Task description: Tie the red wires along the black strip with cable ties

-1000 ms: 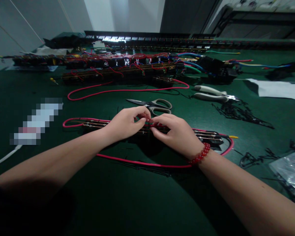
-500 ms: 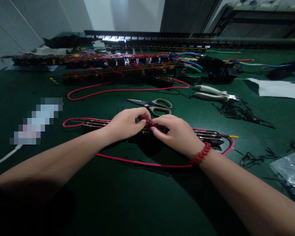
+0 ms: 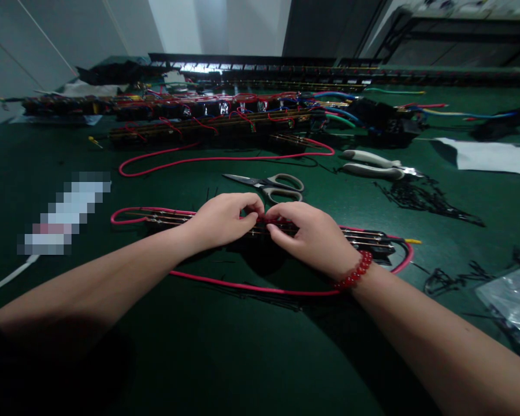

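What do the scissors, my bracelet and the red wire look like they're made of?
The scissors: shiny bare metal blades, grey handles, seemingly matte plastic. The bracelet: round glossy red beads, glass or polished stone, can't tell. The red wire: smooth flexible insulation, likely plastic or rubber, lying in loose curves.

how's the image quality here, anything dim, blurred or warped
Head view: dim overall, brightest on the far wall; the near green mat sinks into shadow; a pixelated patch masks something at left; wide-lens bowing toward the corners; the left hand and right hand, pinching the wired strip, are fairly sharp; mild glare on the plastic bag.
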{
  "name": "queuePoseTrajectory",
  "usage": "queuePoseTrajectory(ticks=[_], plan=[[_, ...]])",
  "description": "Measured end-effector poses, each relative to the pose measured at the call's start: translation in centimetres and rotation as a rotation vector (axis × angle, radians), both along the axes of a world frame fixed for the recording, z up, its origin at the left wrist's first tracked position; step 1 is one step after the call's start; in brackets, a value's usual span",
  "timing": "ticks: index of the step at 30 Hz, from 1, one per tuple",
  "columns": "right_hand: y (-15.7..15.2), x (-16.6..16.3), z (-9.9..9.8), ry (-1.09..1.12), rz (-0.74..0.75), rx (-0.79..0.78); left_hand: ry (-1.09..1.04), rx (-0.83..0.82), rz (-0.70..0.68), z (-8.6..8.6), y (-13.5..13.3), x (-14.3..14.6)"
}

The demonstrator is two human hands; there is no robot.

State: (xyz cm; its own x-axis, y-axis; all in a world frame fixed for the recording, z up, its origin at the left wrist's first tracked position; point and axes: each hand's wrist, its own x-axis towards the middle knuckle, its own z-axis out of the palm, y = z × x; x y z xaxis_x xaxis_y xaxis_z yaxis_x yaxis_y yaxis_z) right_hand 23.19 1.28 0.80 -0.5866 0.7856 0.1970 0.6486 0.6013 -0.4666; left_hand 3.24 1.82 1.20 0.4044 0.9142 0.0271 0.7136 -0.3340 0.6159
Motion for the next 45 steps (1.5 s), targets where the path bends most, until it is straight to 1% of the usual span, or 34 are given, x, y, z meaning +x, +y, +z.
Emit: queuePoseTrajectory(ticks=[12, 27, 36, 45], plan=[[0.02, 0.07, 0.11, 0.010, -0.008, -0.010, -0.034, -0.038, 0.024, -0.01, -0.05, 0.02], [0.02, 0.02, 0.02, 0.007, -0.003, 0.000, -0.048, -0.009, 0.028, 0.00, -0.05, 0.09], [0.01, 0.10, -0.01, 0.012, -0.003, 0.011, -0.031, -0.011, 0.044, 0.05, -0.08, 0.12], [0.08, 0.04, -0.07, 0.008, -0.004, 0.008, -0.042, -0.018, 0.028, 0.16, -0.09, 0.13]])
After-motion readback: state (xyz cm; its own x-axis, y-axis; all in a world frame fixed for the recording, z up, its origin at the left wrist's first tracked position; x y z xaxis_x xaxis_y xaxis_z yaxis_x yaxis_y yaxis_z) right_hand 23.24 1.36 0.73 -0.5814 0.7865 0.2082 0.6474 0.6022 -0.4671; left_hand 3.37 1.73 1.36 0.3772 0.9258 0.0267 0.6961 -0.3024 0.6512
